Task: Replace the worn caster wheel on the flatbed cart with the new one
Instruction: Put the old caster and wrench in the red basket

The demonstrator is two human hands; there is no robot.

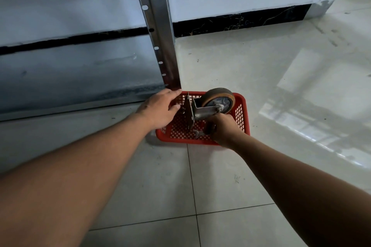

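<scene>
In the red perforated plastic basket (pixel 176 139) on the floor at frame centre lies the orange-tyred steel caster wheel (pixel 208 108), which we judge heavy, rigid and swivel-prone, best gripped at its fork; our left hand (pixel 160 109) rests spread on the rim, while our right hand (pixel 224 128) curls round a dark-handled tool (pixel 200 132).

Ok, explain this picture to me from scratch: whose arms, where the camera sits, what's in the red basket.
No machine here: a camera worn on a person's head looks down at their own bare arms. On the tiled floor sits a red basket. In it lies a caster wheel on its side, its mounting plate upright. The left hand, fingers relaxed, reaches the basket's rim beside that plate. The right hand grips a metal tool, apparently a wrench, inside the basket. A holed steel rail stands behind.
</scene>
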